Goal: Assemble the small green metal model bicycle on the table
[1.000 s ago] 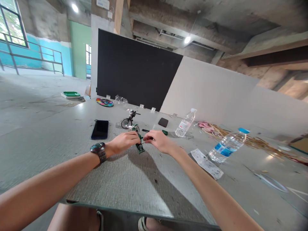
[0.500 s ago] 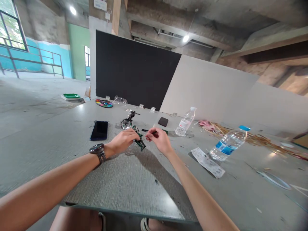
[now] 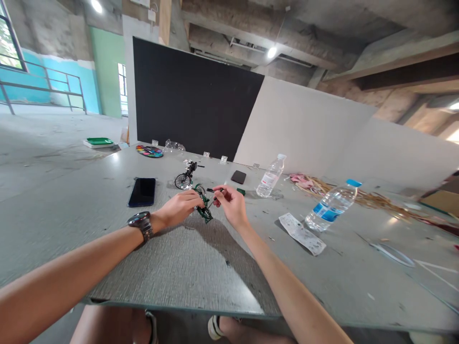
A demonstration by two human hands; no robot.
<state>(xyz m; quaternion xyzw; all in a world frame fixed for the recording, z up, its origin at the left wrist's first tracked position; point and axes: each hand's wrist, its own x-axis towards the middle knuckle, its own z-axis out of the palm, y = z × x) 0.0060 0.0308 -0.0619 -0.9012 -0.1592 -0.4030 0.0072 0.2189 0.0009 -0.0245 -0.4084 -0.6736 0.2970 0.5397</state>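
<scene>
A small green model bicycle (image 3: 205, 215) is pinched in my left hand (image 3: 179, 207), whose fingers close over its frame. My right hand (image 3: 232, 204), to the right, has its thumb and fingers pressed around a thin screwdriver-like tool (image 3: 216, 198). The tool's slim tip points down and left at the bicycle; whether it touches a part I cannot tell. Just beyond my left fingers stands a black model bicycle (image 3: 183, 180). A small dark piece (image 3: 211, 190) lies behind the tool, and a small green block (image 3: 240, 191) sits past my right hand.
On the table (image 3: 172, 277) a phone (image 3: 142, 192) lies left, a dark flat case (image 3: 238, 177) behind. Right are two water bottles (image 3: 270, 177), a printed paper strip (image 3: 302, 233) and straw-like strands (image 3: 373, 203). A paint palette (image 3: 149, 151) lies near the black panel (image 3: 193, 100).
The tool in my right hand now slants more steeply, its dark handle raised. My left hand keeps hold of the green bicycle. The whole view has shifted slightly.
</scene>
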